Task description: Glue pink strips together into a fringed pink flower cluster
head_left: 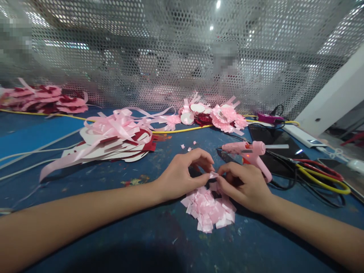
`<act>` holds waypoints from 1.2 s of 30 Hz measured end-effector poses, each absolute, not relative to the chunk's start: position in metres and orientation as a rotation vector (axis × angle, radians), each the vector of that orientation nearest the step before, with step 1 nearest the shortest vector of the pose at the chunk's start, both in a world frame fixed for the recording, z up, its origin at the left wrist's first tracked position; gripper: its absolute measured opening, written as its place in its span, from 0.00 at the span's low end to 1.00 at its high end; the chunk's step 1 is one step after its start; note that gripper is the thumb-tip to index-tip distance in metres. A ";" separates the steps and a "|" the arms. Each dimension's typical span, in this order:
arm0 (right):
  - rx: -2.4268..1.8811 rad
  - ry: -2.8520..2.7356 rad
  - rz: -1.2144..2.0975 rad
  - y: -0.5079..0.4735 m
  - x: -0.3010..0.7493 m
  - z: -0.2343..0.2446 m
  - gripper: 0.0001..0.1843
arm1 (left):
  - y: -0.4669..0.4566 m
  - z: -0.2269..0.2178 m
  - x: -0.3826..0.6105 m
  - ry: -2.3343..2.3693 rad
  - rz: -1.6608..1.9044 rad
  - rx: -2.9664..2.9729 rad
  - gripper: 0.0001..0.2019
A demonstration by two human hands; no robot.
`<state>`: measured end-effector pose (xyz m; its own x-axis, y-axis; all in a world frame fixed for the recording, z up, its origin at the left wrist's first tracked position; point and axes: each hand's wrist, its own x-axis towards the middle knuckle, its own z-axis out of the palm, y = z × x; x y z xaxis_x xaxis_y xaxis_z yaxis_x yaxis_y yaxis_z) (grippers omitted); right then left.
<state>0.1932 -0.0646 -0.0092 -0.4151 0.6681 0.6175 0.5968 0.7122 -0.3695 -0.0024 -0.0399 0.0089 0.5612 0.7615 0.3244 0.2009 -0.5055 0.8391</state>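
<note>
Between my two hands is a small piece of pink ribbon [213, 174], pinched at its left end by my left hand [186, 172]. My right hand [246, 185] has its thumb and fingers closed at the ribbon's right end. Just below them, on the blue table, lies a heap of cut pink ribbon pieces [209, 208]. A pink hot glue gun [256, 148] rests on its side beyond my right hand, with a clear glue stick out of its back. A few tiny pink scraps [189, 149] lie past my left hand.
Curled pink ribbon [116, 127] tops a stack of white and red card shapes [113, 149] at left. Pink rosettes [224, 117] stand before the perforated metal screen [170, 57]. At right are scissors with red and yellow handles [324, 178], dark cables and a black panel [273, 140].
</note>
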 end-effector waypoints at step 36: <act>-0.903 -2.235 0.102 -0.064 0.192 -0.014 0.04 | -0.045 0.008 -0.001 0.785 0.925 2.281 0.10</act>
<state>0.1925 -0.0641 -0.0143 -0.5014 0.6336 0.5893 0.5774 0.7522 -0.3175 -0.0006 -0.0447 0.0081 0.5927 0.6853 0.4232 0.3065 -0.6778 0.6683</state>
